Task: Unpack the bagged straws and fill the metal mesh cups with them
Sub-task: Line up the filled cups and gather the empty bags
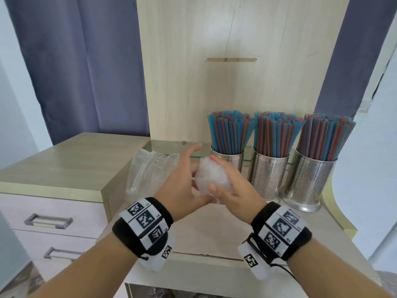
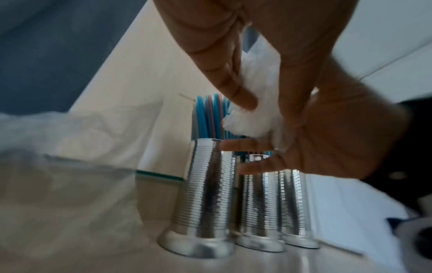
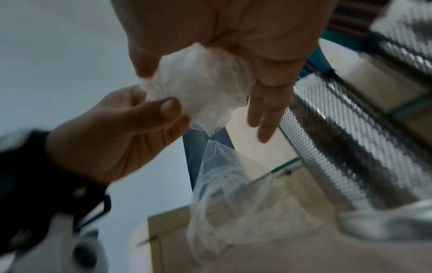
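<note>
Three metal mesh cups (image 1: 268,175) stand in a row at the right of the tabletop, each packed with blue and red straws (image 1: 272,134). In front of the leftmost cup (image 1: 231,160), both hands hold a crumpled ball of clear plastic bag (image 1: 211,177) above the table. My left hand (image 1: 180,181) presses it from the left, thumb underneath and index finger sticking up. My right hand (image 1: 234,186) wraps it from the right, thumb on the near side. The right wrist view shows the left thumb (image 3: 168,109) pinching the ball (image 3: 203,83).
A second empty clear bag (image 1: 148,171) lies loose on the tabletop behind my left hand. A lower drawer cabinet (image 1: 64,164) adjoins on the left. A tall wooden back panel (image 1: 236,61) and a thin glass shelf (image 1: 169,145) stand behind the cups.
</note>
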The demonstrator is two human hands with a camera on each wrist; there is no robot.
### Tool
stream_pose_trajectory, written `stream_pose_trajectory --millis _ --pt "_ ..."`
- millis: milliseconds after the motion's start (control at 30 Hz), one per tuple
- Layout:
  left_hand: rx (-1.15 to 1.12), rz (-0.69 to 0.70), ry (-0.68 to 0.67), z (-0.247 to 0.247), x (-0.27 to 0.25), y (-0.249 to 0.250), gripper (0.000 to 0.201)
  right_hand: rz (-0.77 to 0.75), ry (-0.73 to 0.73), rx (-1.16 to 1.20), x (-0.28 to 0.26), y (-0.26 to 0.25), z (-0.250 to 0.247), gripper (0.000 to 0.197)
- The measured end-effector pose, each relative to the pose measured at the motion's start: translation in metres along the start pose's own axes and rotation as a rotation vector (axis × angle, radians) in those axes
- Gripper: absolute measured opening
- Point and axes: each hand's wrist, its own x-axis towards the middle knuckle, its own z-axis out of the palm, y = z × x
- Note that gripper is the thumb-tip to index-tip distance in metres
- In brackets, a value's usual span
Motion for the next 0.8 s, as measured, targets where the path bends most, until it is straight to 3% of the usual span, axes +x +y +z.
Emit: stream_pose_trajectory --millis 67,133,200,267,333,400,467,567,667,733,800 --pt "-0.078 0.03 -0.073 0.001 -0.008 0.001 0.103 0.134 0.078 0.275 0.005 -0.007 0.005 0.051" --pt "-0.121 0.001 -0.15 -0.004 -0.015 -0.001 0.096 0.185 0.103 0.279 0.008 -0.011 0.003 0.038" --pt "-0.054 -0.052 -0.186 -0.014 -0.017 -0.006 0.083 0.15 0.13 -0.062 0.009 -0.006 -0.006 0.031" --pt "0.143 -0.07 -0.053 -0.03 -0.013 -0.021 0.063 0.167 0.096 -0.488 0.007 -0.002 -0.014 0.037" --pt "0.434 -0.101 0.114 -0.049 -0.006 -0.042 0.052 0.248 -0.049 -0.698 0.004 0.001 -0.015 0.047" --pt "0.667 -0.143 0.17 -0.063 -0.001 -0.059 0.059 0.281 -0.192 -0.804 -0.001 0.002 -0.009 0.053" --pt "0.81 -0.17 0.06 -0.067 0.003 -0.069 0.077 0.279 -0.267 -0.84 -0.005 0.001 0.0 0.056" --pt "1.047 -0.28 -0.208 -0.061 0.01 -0.076 0.112 0.294 -0.361 -0.846 -0.008 0.004 0.011 0.057" --pt "1.2 -0.339 -0.288 -0.059 0.021 -0.083 0.13 0.308 -0.422 -0.806 -0.012 0.009 0.02 0.057" --pt "1.193 -0.342 -0.299 -0.062 0.027 -0.084 0.122 0.299 -0.394 -0.772 -0.015 0.009 0.02 0.057" --pt "1.023 -0.367 -0.267 -0.065 0.03 -0.083 0.097 0.279 -0.339 -0.734 -0.018 0.009 0.016 0.057"
